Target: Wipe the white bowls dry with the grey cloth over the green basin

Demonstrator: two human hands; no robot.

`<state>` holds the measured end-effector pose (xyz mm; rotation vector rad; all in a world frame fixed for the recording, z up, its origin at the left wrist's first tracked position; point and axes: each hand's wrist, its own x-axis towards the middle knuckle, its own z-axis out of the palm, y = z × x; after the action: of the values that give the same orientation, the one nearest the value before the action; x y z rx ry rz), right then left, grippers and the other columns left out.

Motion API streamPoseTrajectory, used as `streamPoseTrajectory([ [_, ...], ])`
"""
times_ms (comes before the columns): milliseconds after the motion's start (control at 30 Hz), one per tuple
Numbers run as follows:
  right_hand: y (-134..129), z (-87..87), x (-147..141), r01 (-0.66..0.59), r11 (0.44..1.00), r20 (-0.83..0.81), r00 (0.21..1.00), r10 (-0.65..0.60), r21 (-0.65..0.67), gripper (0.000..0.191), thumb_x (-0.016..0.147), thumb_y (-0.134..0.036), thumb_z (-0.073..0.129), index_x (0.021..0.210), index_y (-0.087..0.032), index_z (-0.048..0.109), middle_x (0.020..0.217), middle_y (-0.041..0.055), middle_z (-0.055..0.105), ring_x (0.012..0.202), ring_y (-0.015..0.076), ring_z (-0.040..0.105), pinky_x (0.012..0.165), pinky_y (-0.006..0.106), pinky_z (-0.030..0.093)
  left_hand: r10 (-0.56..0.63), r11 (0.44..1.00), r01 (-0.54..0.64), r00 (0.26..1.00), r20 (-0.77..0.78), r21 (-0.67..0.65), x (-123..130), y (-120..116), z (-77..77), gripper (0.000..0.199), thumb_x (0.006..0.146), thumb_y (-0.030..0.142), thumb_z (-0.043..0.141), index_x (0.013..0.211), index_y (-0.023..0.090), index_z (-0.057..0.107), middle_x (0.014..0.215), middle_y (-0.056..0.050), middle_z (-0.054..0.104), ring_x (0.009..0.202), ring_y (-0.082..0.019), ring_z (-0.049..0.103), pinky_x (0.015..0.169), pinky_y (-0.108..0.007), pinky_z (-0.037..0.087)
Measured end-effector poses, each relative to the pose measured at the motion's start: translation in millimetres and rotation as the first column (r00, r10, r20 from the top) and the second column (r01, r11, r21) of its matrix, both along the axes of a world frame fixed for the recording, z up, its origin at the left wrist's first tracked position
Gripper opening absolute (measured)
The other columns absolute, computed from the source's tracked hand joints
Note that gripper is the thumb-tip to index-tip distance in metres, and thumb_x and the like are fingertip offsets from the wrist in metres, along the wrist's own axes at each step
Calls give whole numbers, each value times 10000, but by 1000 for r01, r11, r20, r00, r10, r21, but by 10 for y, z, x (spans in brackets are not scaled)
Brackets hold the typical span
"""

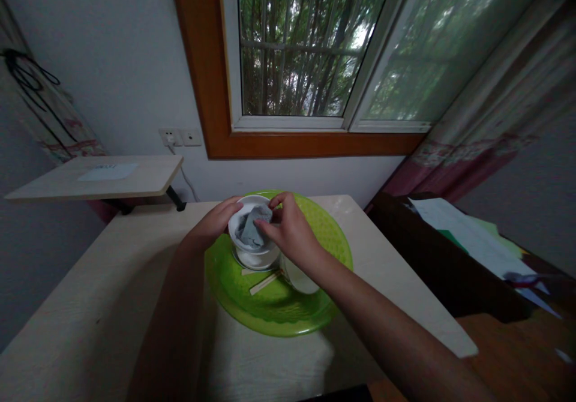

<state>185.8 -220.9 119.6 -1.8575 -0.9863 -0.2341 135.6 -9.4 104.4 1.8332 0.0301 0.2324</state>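
My left hand [217,221] grips the left rim of a white bowl [234,225], tilted toward me over more white dishware [257,260]. Pinched in the fingers of my right hand [284,222] is a grey cloth [254,228], which lies bunched inside the bowl. Below my right wrist stands a pale cup [302,281], partly hidden by the hand. Two light wooden sticks [265,282] lie in front of the dishware. All of these are on a round green tray [279,329].
The tray is on a pale wooden table [243,360]. A raised shelf [148,171] with a paper stands at the back left. Behind are a wall and window [306,78]. To the right, papers [477,240] lie on dark furniture.
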Motion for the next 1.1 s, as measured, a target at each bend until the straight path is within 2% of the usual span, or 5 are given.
streamPoseTrajectory([
  [100,-24,-9,-39,-81,996,129,989,78,20,161,892,-184,612,987,-224,489,1056,64,583,977,201,592,857,341,499,47,998,-49,998,-48,-28,-1,0,-15,542,922,495,489,1291,138,662,1085,-88,747,914,-241,666,825,-345,526],
  [367,-120,25,-27,39,942,329,941,77,-333,45,943,-214,650,938,-186,685,1009,77,634,926,204,589,834,318,483,18,998,-22,997,-72,-67,-54,-39,42,541,910,496,506,1299,153,661,1123,-81,745,907,-230,668,779,-324,522],
  [700,-84,-64,-37,-277,793,231,858,458,-542,416,1054,-419,492,1379,-201,634,1458,98,618,1318,236,600,1145,416,460,-24,994,23,1000,4,107,-32,-63,64,484,923,490,497,1228,175,703,1275,-88,715,1135,-260,643,1012,-363,479],
  [967,-183,-116,50,-138,781,376,817,438,-610,728,914,-634,637,1450,-147,565,1563,179,468,1476,334,400,1235,510,333,36,991,-34,999,-11,132,-13,-106,69,478,897,484,534,1199,169,730,1268,-105,726,1134,-274,656,1021,-388,486],
  [1100,-197,-215,46,-14,756,415,830,374,-654,809,838,-495,792,1519,-192,476,1598,177,427,1510,330,352,1257,521,274,98,986,-98,995,4,138,-4,-100,54,485,896,472,528,1224,175,727,1271,-96,729,1147,-279,648,997,-386,502],
])
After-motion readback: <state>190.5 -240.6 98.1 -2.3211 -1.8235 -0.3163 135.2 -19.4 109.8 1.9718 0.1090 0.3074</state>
